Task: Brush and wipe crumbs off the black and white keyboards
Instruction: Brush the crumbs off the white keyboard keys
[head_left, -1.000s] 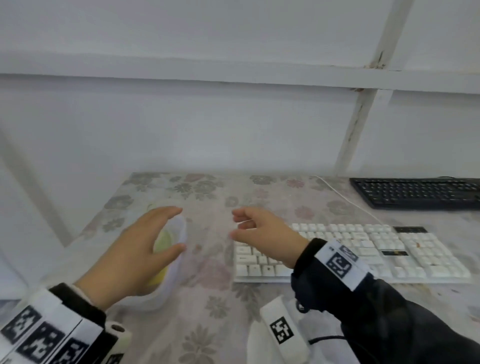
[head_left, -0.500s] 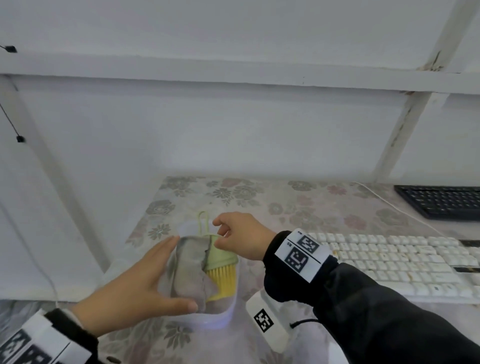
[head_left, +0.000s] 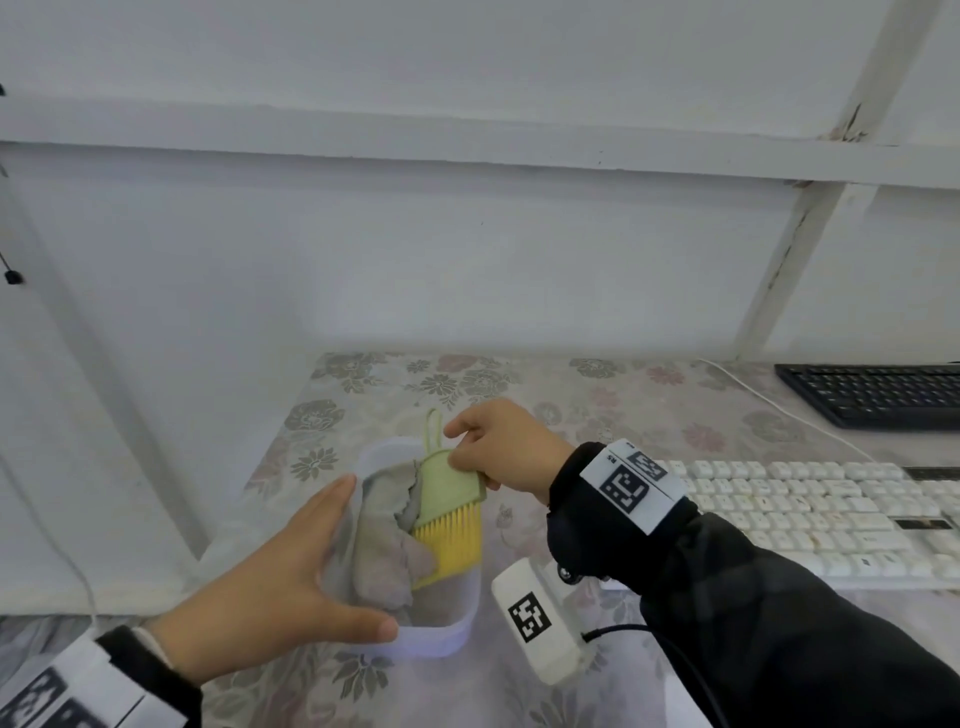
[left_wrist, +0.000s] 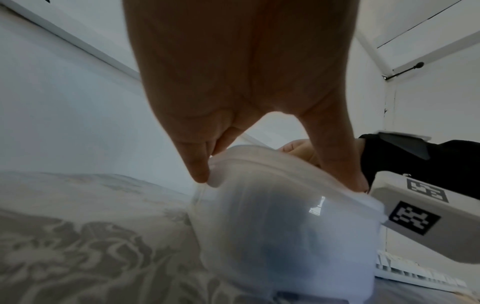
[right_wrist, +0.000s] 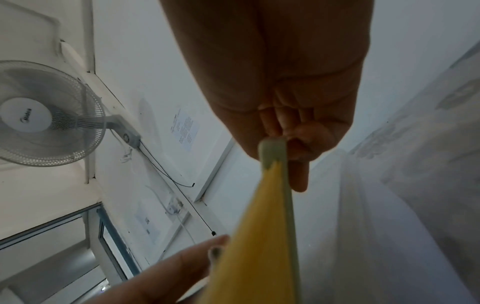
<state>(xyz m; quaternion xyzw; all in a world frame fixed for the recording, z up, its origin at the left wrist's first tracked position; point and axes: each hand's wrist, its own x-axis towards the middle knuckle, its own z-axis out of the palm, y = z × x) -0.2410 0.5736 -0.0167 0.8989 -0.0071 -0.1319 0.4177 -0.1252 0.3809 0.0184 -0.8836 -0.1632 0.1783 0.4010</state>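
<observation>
Both hands now at tub (head_left: 441, 634): my right grip (head_left: 506, 449) pinches brush (head_left: 449, 499), just lifted; left (head_left: 280, 587), fingers straight, steadies tub. Brushing next.

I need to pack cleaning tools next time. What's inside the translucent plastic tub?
A grey cloth and a green brush with yellow bristles, gripped by the right hand. The tub floor under them is covered.

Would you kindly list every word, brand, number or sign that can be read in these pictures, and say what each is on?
"Midea": on the hub of the wall fan, faint but legible.
Papers on the wall: print too small to read.
White keyboard and black keyboard: key legends too blurred.
Wrist band: small letters illegible; otherwise only square code patterns, no words.
</observation>
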